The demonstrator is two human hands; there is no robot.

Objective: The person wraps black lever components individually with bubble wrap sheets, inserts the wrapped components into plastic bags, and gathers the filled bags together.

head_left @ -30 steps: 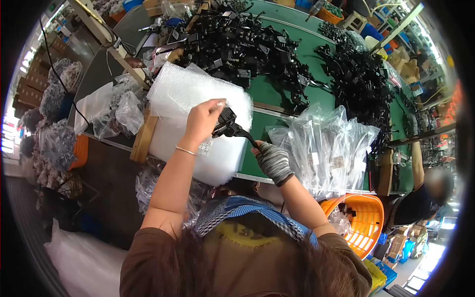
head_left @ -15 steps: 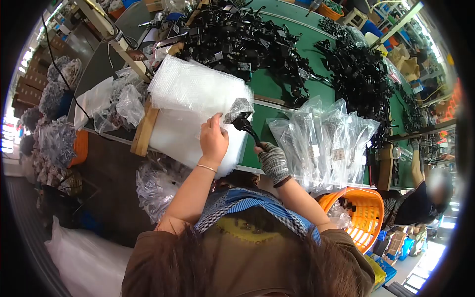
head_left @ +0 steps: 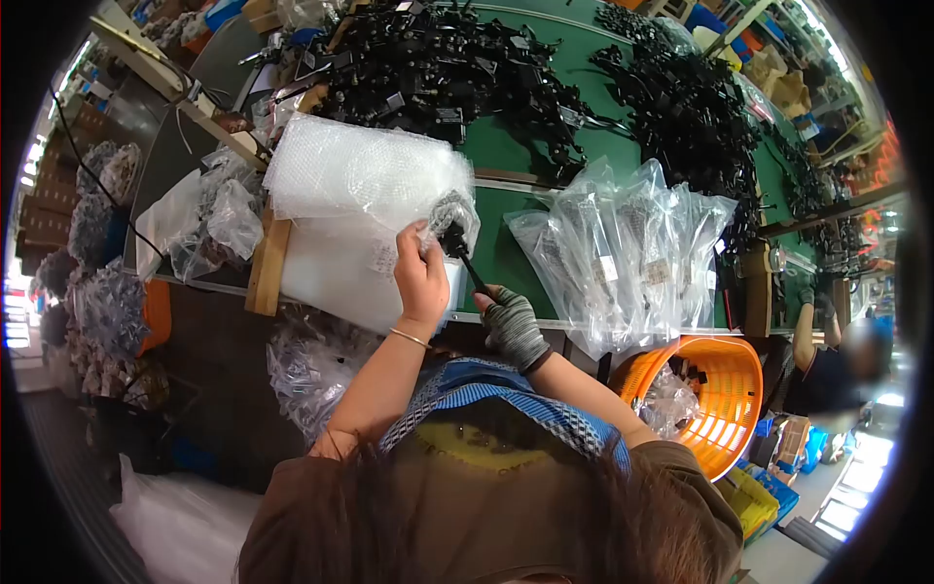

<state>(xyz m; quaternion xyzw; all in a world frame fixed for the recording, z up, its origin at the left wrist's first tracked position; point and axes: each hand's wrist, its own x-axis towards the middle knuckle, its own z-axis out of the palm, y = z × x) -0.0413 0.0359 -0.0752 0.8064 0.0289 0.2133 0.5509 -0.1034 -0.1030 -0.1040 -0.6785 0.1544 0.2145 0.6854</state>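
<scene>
Head view: at 12 o'clock, gripping a black part (head_left: 454,241) by its stem in the right hand (head_left: 514,327); now touching bubble film (head_left: 455,207) round its head with the left hand (head_left: 421,282), apart from it 0.5 s ago, so probably mid-wrapping; cannot tell if pinching. At 3 o'clock, see clear plastic (head_left: 669,404) in an orange basket (head_left: 736,394); between 1 and 2, labelled clear bags (head_left: 586,234), hard to see into.

No text could be read. Yellow chest print (head_left: 467,457) on the brown short-sleeved cloth shirt (head_left: 467,530), 6 o'clock: lettering traces, too blurred. Small white rectangular label (head_left: 608,268) and small greyish rectangular label (head_left: 657,272) on the upright clear plastic bags (head_left: 584,234), between 2 and 3 o'clock: print too fine. Faint grey printed patch (head_left: 382,258) at the flat milky-white plastic sheeting (head_left: 336,273), about 10 o'clock: illegible too.
</scene>
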